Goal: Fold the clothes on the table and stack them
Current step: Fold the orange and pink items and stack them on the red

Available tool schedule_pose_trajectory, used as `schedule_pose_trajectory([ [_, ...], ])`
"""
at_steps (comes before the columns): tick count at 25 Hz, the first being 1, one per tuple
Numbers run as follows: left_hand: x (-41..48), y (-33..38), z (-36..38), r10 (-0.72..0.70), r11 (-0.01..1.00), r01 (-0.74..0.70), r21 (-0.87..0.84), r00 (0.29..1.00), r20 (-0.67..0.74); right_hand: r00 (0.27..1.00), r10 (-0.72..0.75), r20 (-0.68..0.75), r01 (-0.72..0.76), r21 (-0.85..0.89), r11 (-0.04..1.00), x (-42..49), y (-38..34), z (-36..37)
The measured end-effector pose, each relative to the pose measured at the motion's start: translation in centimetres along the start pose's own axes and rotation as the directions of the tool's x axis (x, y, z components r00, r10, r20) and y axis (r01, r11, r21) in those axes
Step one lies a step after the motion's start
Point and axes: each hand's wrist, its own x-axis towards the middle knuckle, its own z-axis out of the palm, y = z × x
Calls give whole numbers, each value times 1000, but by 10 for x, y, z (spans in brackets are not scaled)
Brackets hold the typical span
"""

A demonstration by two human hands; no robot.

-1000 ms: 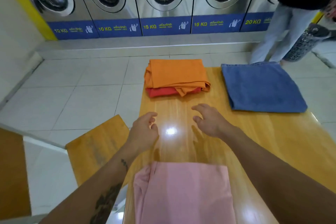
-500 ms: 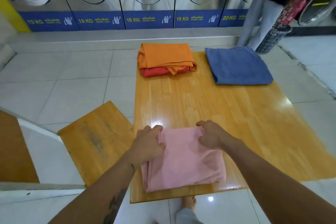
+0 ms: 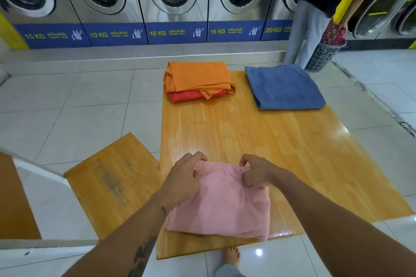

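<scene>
Far edge of pink garment (image 3: 220,209), lying at the near end of the surface (image 3: 270,141), now lifts and bunches, left grip (image 3: 182,177) and right grip (image 3: 256,173) each pinching a far corner; best raise both evenly, folds aligned, toward the orange stack (image 3: 198,78)

At the table (image 3: 247,141), far-left corner: red cloth (image 3: 186,96) mostly hidden beneath orange cloth (image 3: 198,76). Beyond its far-right corner: standing person (image 3: 315,7) cut off by top edge.

Glossy wooden table (image 3: 281,141), soft matt pink cloth (image 3: 225,204).
</scene>
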Motion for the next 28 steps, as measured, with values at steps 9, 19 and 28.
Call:
schedule_pose_trajectory([
  [9, 79, 29, -69, 74, 997, -79, -8, 966, -246, 954, -250, -165, 269, 110, 957, 49, -50, -108],
  [19, 260, 43, -156, 13, 998, 13, 61, 913, -407, 901, -378, -213, 410, 140, 901, 209, -131, -245],
  [28, 381, -19, -151, 29, 883, 190, 429, 890, -455, 731, -468, -497, 356, -307, 883, 305, -168, -239],
])
